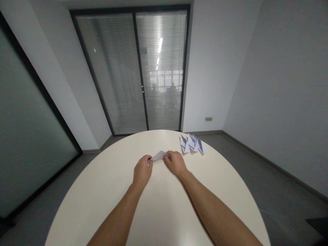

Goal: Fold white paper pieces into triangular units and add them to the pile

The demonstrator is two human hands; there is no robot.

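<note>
A small piece of folded white paper (158, 155) is stretched between my two hands, just over the far half of the table. My left hand (142, 169) pinches its left end between thumb and fingers. At the other end, my right hand (176, 162) is closed on the paper, its fingertips partly covering that side. To the right of my right hand lie several folded white paper pieces (192, 142), pointed and set side by side near the table's far right edge.
The pale round table (159, 208) has a curved edge on all visible sides. Beyond it stands a dark-framed glass door (164, 102) with blinds. Grey walls rise on both sides, and a dark object (317, 227) shows at the lower right.
</note>
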